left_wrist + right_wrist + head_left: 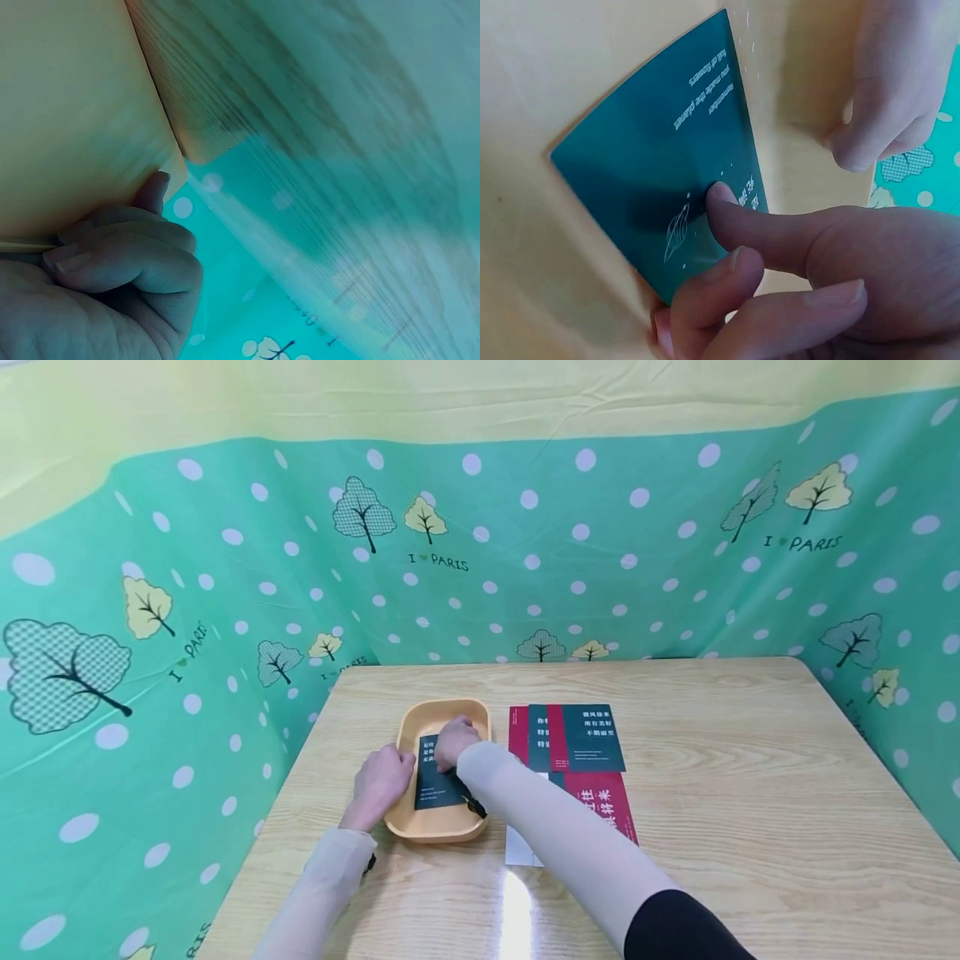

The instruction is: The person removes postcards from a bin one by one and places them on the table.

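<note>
A peach-coloured plastic basin (pixel 438 837) stands on the left part of the table. My left hand (pixel 381 781) holds the basin's left rim, its fingers curled over the edge (pixel 135 259). Inside the basin is a dark teal card (pixel 429 789) with white print and a small line drawing. My right hand (pixel 457 743) reaches in and pinches this card (pixel 622 150) by one edge. In the right wrist view the thumb (pixel 757 232) lies on its printed face, with fingertips behind it.
To the right of the basin, several overlapping red and teal cards (pixel 592 735) lie on the wooden table (pixel 750 777). Nearer are a red card (pixel 611 802) and white ones (pixel 519 847), partly covered by my right sleeve (pixel 555 810). A green dotted cloth (pixel 637 568) hangs round the table.
</note>
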A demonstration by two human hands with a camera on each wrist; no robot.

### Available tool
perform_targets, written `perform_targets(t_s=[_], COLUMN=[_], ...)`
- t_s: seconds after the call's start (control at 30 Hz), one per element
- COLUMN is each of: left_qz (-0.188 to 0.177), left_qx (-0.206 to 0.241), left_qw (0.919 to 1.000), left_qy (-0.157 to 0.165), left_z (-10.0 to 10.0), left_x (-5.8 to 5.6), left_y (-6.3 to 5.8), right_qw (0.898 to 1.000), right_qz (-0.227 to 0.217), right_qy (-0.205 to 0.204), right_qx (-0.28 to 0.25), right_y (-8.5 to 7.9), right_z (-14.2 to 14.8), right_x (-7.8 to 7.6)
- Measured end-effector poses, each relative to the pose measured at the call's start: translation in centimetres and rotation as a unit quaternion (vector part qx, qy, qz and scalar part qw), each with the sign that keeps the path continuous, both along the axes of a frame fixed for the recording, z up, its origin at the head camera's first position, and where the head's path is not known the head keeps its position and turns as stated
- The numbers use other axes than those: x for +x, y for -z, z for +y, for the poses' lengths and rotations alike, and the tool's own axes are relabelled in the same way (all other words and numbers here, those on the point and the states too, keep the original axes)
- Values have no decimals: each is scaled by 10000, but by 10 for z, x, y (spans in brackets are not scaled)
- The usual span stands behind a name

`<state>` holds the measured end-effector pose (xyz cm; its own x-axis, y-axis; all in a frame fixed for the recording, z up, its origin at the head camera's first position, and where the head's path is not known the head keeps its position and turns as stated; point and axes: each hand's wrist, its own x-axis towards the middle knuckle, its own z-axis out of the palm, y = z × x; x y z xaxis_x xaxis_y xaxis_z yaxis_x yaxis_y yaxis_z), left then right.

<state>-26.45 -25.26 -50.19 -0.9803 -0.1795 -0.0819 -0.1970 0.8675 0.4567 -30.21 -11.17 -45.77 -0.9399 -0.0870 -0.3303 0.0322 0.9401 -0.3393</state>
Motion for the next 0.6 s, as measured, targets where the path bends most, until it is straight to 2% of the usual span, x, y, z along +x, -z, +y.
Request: perform_targets(t_s=[0.13, 0.27, 0.43, 0.6], left_qz=[-43, -151, -144, -109], left_qx=[7, 2, 82, 153], left_qw=[10000, 9999, 9998, 9998], left_qy=[18, 59, 90, 54], left_z=[1, -1, -3, -3], left_x=[0, 1, 1, 1], left_y=[2, 3, 1, 1], right_qw=[9980, 9904, 9815, 9779], right_qz=[-220, -518, -784, -847], right_qy=[-169, -160, -98, -6], right_qx=[-561, -1269, -1743, -1913], right_y=[7, 8, 0, -4], right_z=[7, 16, 23, 26], right_x=[-8, -16, -24, -28])
